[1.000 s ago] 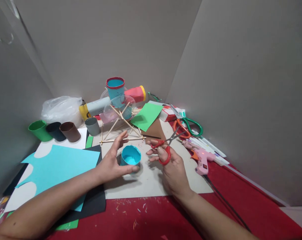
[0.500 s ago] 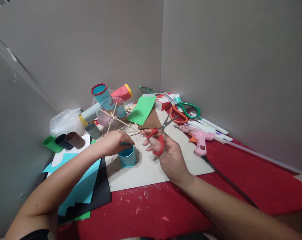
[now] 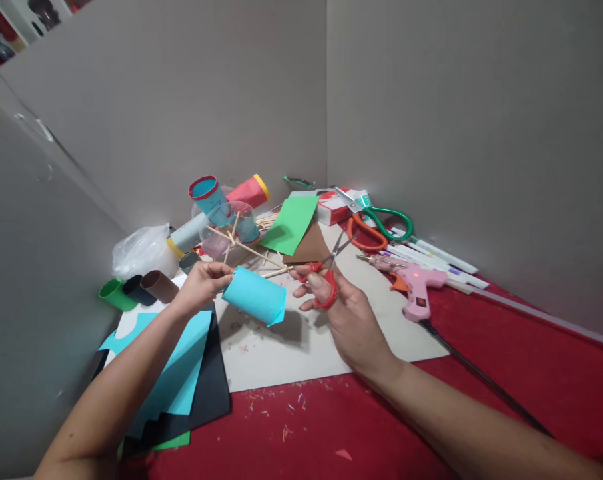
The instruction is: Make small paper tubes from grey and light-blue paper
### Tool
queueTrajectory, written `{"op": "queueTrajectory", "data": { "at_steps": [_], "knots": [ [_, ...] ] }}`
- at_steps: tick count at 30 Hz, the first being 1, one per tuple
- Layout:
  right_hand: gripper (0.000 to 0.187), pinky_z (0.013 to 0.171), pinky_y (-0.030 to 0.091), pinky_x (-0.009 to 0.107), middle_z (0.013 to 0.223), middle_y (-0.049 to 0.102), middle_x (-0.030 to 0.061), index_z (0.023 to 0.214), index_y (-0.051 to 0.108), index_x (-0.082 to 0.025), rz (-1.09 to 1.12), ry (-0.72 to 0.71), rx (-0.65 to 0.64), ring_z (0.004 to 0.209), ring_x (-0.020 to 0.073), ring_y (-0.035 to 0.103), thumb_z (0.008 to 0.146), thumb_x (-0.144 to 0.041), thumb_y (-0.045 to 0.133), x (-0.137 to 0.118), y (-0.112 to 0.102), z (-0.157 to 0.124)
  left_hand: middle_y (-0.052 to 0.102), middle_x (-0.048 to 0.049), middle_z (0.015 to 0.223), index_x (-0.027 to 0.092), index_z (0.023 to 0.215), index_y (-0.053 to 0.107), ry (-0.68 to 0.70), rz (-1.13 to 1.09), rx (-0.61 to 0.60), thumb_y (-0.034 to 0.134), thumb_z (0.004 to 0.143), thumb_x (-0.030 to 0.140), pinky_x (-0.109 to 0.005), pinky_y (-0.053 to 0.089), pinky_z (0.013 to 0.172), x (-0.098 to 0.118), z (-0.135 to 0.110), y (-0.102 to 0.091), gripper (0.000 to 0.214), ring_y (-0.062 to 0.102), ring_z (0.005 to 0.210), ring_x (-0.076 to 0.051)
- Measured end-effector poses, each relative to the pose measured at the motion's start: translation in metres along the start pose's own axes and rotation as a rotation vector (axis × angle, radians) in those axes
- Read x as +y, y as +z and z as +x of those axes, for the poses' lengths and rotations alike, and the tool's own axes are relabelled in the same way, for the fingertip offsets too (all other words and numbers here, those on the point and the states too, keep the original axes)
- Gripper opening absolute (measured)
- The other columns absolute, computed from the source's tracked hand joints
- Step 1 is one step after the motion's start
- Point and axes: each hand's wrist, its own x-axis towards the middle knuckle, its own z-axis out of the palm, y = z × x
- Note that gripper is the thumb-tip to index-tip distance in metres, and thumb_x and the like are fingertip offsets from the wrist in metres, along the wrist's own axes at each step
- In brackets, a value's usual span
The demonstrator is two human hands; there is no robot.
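Observation:
A light-blue paper tube (image 3: 254, 295) is pinched at its left end by my left hand (image 3: 204, 285). It lies tilted on its side above the white sheet (image 3: 281, 363), and its right end has an uneven, flared edge. Small red-handled scissors (image 3: 330, 277) are in my right hand (image 3: 361, 320), with my thumb and fingers in the loops. Their blades stand apart and point up and away, to the right of the tube and not touching it.
A pink glue gun (image 3: 415, 287), large scissors (image 3: 376, 223) and several white markers (image 3: 436, 257) lie right. Green paper (image 3: 291, 225), thin sticks (image 3: 256, 255) and coloured tubes (image 3: 208, 198) stand behind. Blue paper (image 3: 184, 373) lies left, beside more tubes (image 3: 158, 287). Grey walls enclose the back.
My left hand has lifted the blue tube off the white sheet and tipped it from upright onto its side. The scissors stay in my right hand, blades still apart. The view has shifted slightly.

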Motion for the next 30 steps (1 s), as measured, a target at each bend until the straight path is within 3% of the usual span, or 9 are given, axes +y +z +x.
{"op": "queueTrajectory", "data": {
  "at_steps": [6,11,18,25,30],
  "knots": [
    [0.045,0.067,0.053,0.030,0.113,0.067,0.0087,0.103,0.069,-0.021,0.038,0.106,0.012,0.093,0.0215,0.062,0.083,-0.062,0.064,0.004,-0.001,0.001,0.060,0.0003,0.051,0.013,0.062,0.069,-0.170,-0.209,0.148,0.079,0.056,0.032,-0.022,0.047,0.050,-0.023,-0.007,0.005,0.022,0.053,0.046,-0.009],
    [0.046,0.080,0.054,0.035,0.115,0.068,0.0084,0.106,0.069,-0.021,0.011,0.154,-0.053,0.101,0.0236,0.062,0.082,-0.061,0.066,0.005,0.003,-0.003,0.059,0.0003,0.049,0.013,0.059,0.065,-0.238,-0.290,0.246,0.078,0.054,0.031,-0.022,0.048,0.046,-0.032,-0.010,0.016,0.023,0.053,0.043,-0.009],
    [0.044,0.091,0.052,0.038,0.113,0.071,0.0072,0.115,0.065,-0.022,-0.025,0.183,-0.215,0.100,0.0243,0.065,0.082,-0.051,0.069,0.001,0.008,-0.013,0.054,0.0049,0.047,0.016,0.054,0.056,-0.131,-0.261,0.383,0.077,0.060,0.032,-0.019,0.045,0.042,-0.026,-0.015,0.025,0.027,0.052,0.041,-0.008],
    [0.051,0.101,0.045,0.043,0.131,0.062,0.0073,0.125,0.061,-0.026,-0.131,0.133,-0.197,0.117,0.0268,0.057,0.082,-0.051,0.069,0.011,0.006,-0.015,0.049,0.0088,0.044,0.017,0.060,0.051,-0.023,-0.143,0.443,0.074,0.070,0.032,-0.015,0.034,0.035,-0.031,-0.017,0.028,0.028,0.047,0.033,-0.006],
    [0.054,0.098,0.047,0.046,0.132,0.061,0.0119,0.124,0.063,-0.022,-0.185,0.162,-0.196,0.112,0.0289,0.060,0.080,-0.054,0.069,0.015,0.008,-0.009,0.052,0.0077,0.044,0.016,0.071,0.058,-0.010,-0.117,0.436,0.070,0.075,0.035,-0.016,0.034,0.036,-0.027,-0.025,0.036,0.022,0.047,0.032,-0.007]
  ]
}}
